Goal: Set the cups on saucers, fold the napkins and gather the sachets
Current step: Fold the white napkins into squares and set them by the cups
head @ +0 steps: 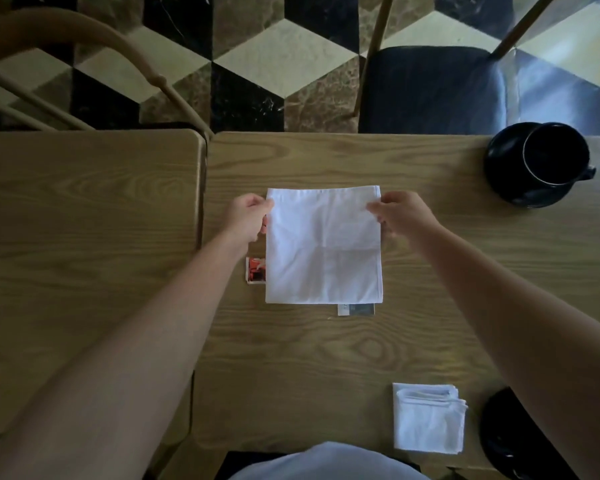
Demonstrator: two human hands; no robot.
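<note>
A white cloth napkin [323, 251] lies flat in the middle of the wooden table [326, 348], partly folded. My left hand [246, 216] pinches its far left corner and my right hand [400, 213] pinches its far right corner. A red sachet [255, 270] peeks out from under the napkin's left edge, and a dark sachet [355, 309] shows under its near edge. A second napkin [428, 417] lies folded small at the near right. A black cup [555, 154] stands on a black saucer [503, 174] at the far right.
Another black dish [499, 431] sits at the near right, partly hidden by my right forearm. A second table [84, 209] adjoins on the left. A dark-cushioned chair [465, 88] and a wooden chair [84, 39] stand beyond the far edge.
</note>
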